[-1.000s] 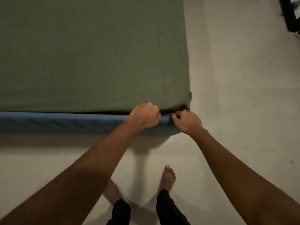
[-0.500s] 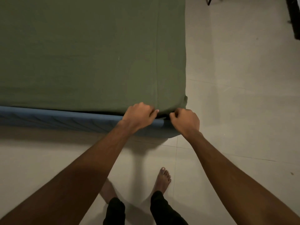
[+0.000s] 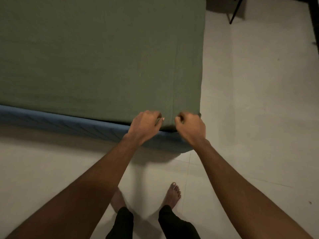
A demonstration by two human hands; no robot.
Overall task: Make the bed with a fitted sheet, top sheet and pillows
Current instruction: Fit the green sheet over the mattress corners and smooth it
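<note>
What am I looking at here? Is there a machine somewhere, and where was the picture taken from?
There is no machine. These are a person's two bare arms, seen from a camera worn on the head and looking down. A green sheet covers the bed, and a blue mattress edge shows below it. The left hand and right hand both pinch the sheet's near edge by the corner, fingers curled. Lower down are the person's bare feet on a pale floor.

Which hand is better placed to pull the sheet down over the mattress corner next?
Right, probably. The right hand grips the sheet edge right at the corner, while the left hand grips the same edge further in along the mattress side.
</note>
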